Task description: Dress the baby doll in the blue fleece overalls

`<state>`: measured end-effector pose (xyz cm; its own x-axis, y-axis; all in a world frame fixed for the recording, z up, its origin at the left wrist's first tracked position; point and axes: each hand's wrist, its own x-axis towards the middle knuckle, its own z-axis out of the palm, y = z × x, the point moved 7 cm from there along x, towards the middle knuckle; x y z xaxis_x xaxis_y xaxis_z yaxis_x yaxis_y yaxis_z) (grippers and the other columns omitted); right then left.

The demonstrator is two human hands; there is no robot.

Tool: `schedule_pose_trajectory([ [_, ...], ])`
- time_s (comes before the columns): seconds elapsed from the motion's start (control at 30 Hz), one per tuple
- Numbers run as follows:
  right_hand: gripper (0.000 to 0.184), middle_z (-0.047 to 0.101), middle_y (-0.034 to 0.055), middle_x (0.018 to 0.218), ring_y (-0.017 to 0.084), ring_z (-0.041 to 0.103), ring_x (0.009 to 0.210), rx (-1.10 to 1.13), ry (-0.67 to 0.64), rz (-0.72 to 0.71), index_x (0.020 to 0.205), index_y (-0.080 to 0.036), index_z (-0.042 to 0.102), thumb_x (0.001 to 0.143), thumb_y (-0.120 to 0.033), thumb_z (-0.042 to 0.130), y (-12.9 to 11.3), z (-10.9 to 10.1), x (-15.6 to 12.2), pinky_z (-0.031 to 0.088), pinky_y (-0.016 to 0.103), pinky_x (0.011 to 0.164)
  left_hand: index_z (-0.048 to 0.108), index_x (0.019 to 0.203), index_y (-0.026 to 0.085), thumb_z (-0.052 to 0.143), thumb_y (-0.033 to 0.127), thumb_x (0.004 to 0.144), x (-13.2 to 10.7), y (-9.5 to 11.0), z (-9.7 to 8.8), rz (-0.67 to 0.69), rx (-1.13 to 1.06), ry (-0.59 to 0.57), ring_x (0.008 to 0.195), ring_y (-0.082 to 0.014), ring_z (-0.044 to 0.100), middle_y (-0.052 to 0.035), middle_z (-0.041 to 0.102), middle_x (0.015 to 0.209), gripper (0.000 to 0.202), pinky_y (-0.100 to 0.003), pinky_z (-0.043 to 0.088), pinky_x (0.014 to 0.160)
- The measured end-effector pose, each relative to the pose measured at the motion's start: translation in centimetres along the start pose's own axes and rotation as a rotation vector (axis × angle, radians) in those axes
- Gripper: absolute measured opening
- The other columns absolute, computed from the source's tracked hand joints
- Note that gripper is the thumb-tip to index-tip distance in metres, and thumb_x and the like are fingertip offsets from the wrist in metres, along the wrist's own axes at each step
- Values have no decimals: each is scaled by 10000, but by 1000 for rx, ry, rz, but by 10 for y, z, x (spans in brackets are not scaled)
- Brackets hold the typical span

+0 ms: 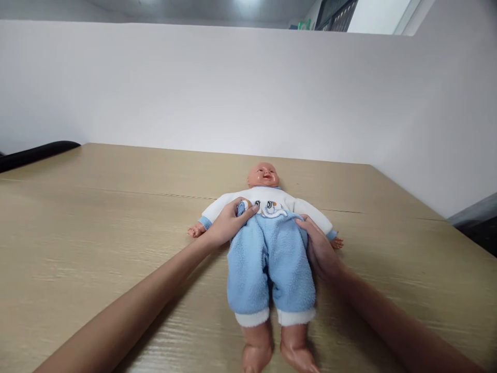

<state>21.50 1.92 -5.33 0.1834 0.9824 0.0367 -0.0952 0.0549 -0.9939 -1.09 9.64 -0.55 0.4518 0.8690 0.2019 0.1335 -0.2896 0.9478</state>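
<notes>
A baby doll point(264, 175) lies on its back on the wooden table, its head away from me and its bare feet towards me. It wears a white top point(285, 199) with embroidered eyes on the front and blue cuffs. Fleecy light blue pants point(248, 269) with white hems cover its legs. My left hand point(230, 221) pinches cloth at the left side of the doll's waist, thumb on the front. At the right side of the waist, my right hand point(316, 243) grips the pants' waistband between thumb and fingers.
The wooden table point(97, 233) has a seam running across it behind the doll. A white partition wall point(233, 93) stands along its far edge. Dark chair-like shapes are at the far left point(42, 151) and right point(479, 223) edges.
</notes>
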Motion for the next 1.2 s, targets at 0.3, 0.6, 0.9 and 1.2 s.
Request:
schedule_pose_trajectory([
  [0.3,373,794,14,1128,296,676,1197,89,25,160,1137,-281,773,936,-594,798,19,-4,-22,520,414,1130,656,979,198,744,599,954,-34,-38,-20,-115,-70,-11,881,-183,520,7,571,922,411,-292,406,794],
  [0.6,423,813,28,1206,330,685,1296,333,40,295,1156,-302,771,866,-601,843,16,14,-27,563,481,1155,588,1052,224,705,596,996,-41,-49,-21,-200,-455,44,818,-138,491,32,559,913,395,-244,411,760],
  [0.9,244,619,-5,904,234,563,886,-384,-53,-292,945,-281,669,1019,-509,715,-43,12,-27,449,357,834,687,967,203,687,600,995,-36,-14,-29,-79,-28,-49,815,-174,512,-5,600,896,398,-289,379,703],
  [1.2,531,608,-8,775,232,531,792,-291,-112,-60,798,-256,700,873,-778,760,-16,-12,11,457,362,783,667,926,189,637,689,987,-27,-25,-30,-130,82,0,784,-182,514,-8,604,882,505,-317,361,691],
])
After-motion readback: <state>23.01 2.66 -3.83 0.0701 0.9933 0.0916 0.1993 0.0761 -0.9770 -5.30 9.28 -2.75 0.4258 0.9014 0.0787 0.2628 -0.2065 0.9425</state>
